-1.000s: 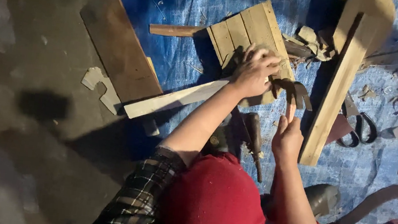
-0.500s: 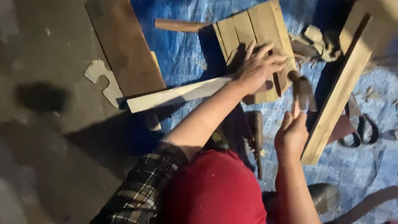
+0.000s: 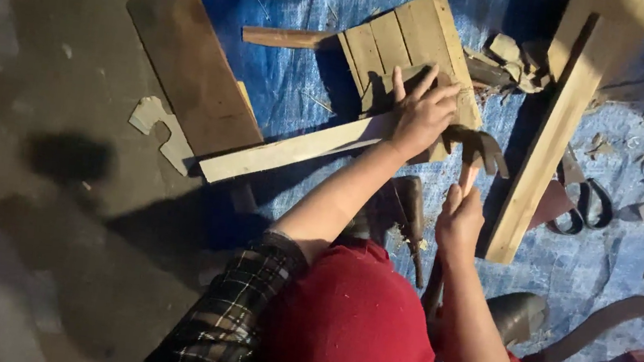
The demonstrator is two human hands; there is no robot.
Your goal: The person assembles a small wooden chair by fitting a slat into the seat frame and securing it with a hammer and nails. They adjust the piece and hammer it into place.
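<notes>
A blue tarp (image 3: 591, 320) is seen spread over the right side of the dark floor (image 3: 19, 250), and everything is laid out on it. A long pale plank (image 3: 562, 129) runs steeply down the right, well apart from the dark brown board (image 3: 190, 58) lying across the tarp's left edge. Between them a slatted wooden panel (image 3: 393, 38) is set flat, a reddish-brown stick (image 3: 282, 36) poking out from its left side.

A light wooden strip (image 3: 284, 152) is laid slantwise from the panel's lower edge toward the floor. It is pinned down by the left hand (image 3: 422, 115), which is pressed flat with its fingers spread across the strip's upper end and the panel; the grip there is open, nothing is clasped.

Just below and to the right, a hammer (image 3: 475, 151) is held by the right hand (image 3: 461, 218); the grip is closed around the handle, and the dark head is seen just beside the left hand, at the panel's lower right corner.

A dark wooden-handled tool (image 3: 410, 208) lies on the tarp between the forearms. Wood scraps (image 3: 517, 58) are heaped beside the panel's upper right corner, a black strap loop (image 3: 593, 206) is noted right of the plank, and a pale cut-out offcut (image 3: 160, 128) rests on the floor by the brown board.
</notes>
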